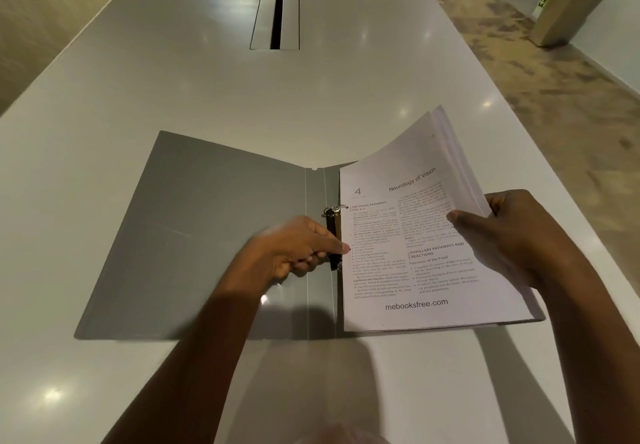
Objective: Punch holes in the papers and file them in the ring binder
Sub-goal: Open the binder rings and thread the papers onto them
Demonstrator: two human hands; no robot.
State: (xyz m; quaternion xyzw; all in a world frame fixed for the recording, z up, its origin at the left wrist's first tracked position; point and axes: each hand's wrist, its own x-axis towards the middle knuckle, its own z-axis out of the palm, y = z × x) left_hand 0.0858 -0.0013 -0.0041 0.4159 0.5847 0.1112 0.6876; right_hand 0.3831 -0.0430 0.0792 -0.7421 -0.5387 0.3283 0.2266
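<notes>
A grey ring binder [207, 235] lies open on the white table, its left cover flat. A stack of printed papers [408, 235] rests on the binder's right side, its left edge at the ring mechanism [334, 225]. My right hand [512, 232] grips the stack's right edge, thumb on top, and bends the far corner upward. My left hand [298, 249] is at the black ring mechanism, fingers curled around its lower part and fingertip touching the paper's left margin. The hand hides the lower ring. No hole punch is in view.
The long white table [173, 90] has a recessed cable slot [276, 12] at its far middle. A potted plant [571, 3] stands on the floor at the far right. The table's right edge runs close to my right hand.
</notes>
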